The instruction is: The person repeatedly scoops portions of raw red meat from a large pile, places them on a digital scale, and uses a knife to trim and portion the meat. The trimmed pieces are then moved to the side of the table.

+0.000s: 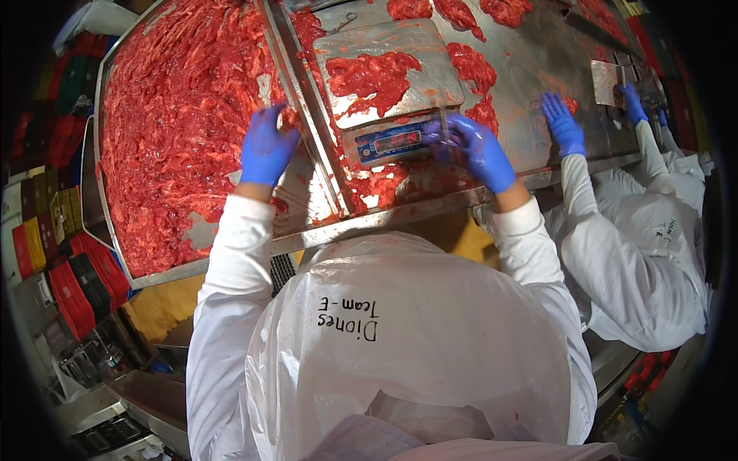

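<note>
My left hand [267, 147], in a blue glove, hovers over the right side of a wide metal tray [201, 233] heaped with shredded red meat [181, 115]. Its thumb stands apart from the fingers, and a bit of meat lies by the fingertips. My right hand [480, 154], gloved the same, is at the right end of the scale's display [396, 141]. Its fingers are curled round a thin greyish strip whose kind I cannot make out. Beyond the display, a portion of meat [373, 81] rests on the scale's metal plate [430, 58].
A metal divider [304, 100] separates tray and scale. Several meat portions [471, 69] lie on the steel table [523, 84]. At the right, a co-worker's blue-gloved hand [563, 127] rests flat on the table. Stacked coloured crates [81, 288] stand at the left.
</note>
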